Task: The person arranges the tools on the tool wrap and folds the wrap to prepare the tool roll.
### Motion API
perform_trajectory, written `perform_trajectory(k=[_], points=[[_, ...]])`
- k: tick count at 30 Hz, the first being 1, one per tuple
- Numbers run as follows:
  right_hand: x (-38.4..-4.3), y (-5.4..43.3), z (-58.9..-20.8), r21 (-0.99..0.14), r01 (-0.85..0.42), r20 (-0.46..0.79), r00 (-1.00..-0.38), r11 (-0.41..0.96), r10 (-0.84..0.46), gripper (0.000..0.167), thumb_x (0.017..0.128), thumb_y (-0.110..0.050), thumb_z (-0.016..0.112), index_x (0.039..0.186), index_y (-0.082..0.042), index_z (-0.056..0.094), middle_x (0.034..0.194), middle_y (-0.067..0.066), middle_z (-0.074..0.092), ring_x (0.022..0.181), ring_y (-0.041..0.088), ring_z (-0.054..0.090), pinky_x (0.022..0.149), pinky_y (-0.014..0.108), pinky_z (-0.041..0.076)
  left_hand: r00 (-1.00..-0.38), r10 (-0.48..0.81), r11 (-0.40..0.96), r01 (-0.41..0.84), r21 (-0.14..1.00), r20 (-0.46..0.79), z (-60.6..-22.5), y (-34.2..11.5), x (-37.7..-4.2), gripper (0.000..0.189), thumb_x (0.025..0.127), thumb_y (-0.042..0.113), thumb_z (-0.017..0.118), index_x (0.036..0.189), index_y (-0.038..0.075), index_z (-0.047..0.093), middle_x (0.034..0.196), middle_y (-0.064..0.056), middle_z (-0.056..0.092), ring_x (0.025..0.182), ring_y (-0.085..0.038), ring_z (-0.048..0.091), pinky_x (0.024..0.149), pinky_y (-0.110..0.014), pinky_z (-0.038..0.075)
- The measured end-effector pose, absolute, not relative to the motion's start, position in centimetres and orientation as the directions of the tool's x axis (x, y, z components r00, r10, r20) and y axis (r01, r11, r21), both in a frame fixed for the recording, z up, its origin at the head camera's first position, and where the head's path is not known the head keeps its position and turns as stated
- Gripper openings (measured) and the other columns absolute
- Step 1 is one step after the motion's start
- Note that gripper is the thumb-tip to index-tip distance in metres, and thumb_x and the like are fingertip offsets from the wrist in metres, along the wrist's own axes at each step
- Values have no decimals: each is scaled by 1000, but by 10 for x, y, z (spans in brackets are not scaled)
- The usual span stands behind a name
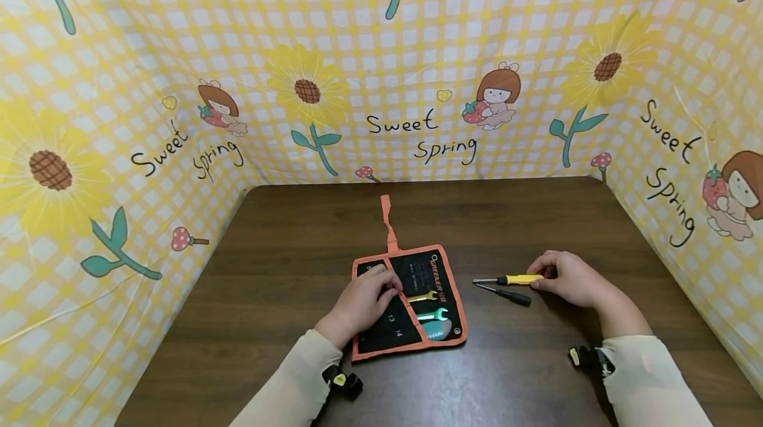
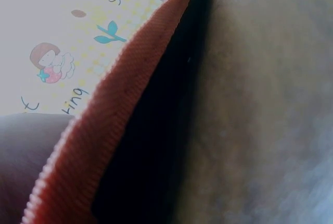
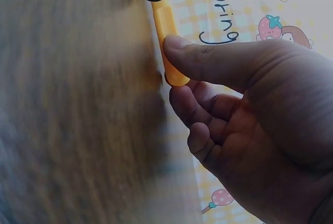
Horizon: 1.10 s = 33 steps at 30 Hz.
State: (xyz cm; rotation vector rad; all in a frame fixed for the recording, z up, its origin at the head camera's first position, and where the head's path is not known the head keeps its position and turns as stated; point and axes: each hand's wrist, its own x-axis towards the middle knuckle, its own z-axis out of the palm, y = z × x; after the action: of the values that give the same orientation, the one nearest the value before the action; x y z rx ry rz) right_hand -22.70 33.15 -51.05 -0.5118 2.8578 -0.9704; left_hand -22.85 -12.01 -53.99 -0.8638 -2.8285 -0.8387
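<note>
A black tool pouch (image 1: pixel 372 341) with orange trim lies spread on the table. My left hand (image 1: pixel 363 301) is over its pocket, thumb and fingers pinching the pocket's orange edge. From that pocket stick out a yellow wrench (image 1: pixel 424 296), a green wrench (image 1: pixel 434 315) and a wider teal piece (image 1: pixel 438 330). To the right, my right hand (image 1: pixel 572 278) pinches the yellow handle of a screwdriver (image 1: pixel 524 279) between thumb and fingers, as the right wrist view also shows. Beside it lies a black-handled screwdriver (image 1: pixel 514 296). In the left wrist view the pouch's orange trim (image 2: pixel 119 83) hides most of the hand.
An orange strap (image 1: pixel 387 222) runs from the pouch's top toward the back of the brown table (image 1: pixel 286 235). Yellow checked cloth (image 1: pixel 381 56) with flowers and lettering walls the table at the back and sides. Each wrist wears a small black camera.
</note>
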Motion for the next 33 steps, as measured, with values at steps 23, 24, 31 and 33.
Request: perform_trajectory(k=[23, 24, 31, 33], points=[[-226, 300, -502, -622, -355, 101, -920, 698, -378, 15, 91, -6, 82, 99, -17, 77, 91, -7, 64, 83, 15, 59, 72, 30, 50, -841, 496, 686, 533, 495, 218, -541, -119, -229, 16, 104, 17, 68, 101, 32, 66, 105, 14, 59, 95, -7, 60, 86, -35, 55], [-226, 298, -502, -622, -359, 105, -919, 696, -380, 15, 91, -6, 82, 99, -17, 77, 91, -7, 65, 83, 15, 59, 72, 31, 50, -840, 496, 686, 534, 495, 219, -541, -119, -229, 16, 104, 17, 68, 101, 32, 66, 104, 14, 59, 95, -7, 60, 86, -35, 55], [-227, 290, -501, -614, -377, 113, -912, 694, -395, 13, 92, -8, 81, 100, -17, 78, 90, -8, 65, 83, 13, 59, 73, 31, 50, -839, 494, 689, 537, 486, 226, -541, -119, -229, 16, 103, 17, 69, 100, 32, 66, 103, 14, 59, 94, -6, 60, 84, -34, 55], [-228, 288, -500, -611, -379, 108, -910, 695, -400, 13, 92, -8, 81, 100, -17, 78, 91, -8, 65, 83, 14, 59, 73, 31, 50, -840, 492, 691, 536, 486, 227, -541, -119, -230, 16, 103, 17, 69, 100, 32, 66, 103, 15, 58, 93, -6, 60, 84, -34, 55]])
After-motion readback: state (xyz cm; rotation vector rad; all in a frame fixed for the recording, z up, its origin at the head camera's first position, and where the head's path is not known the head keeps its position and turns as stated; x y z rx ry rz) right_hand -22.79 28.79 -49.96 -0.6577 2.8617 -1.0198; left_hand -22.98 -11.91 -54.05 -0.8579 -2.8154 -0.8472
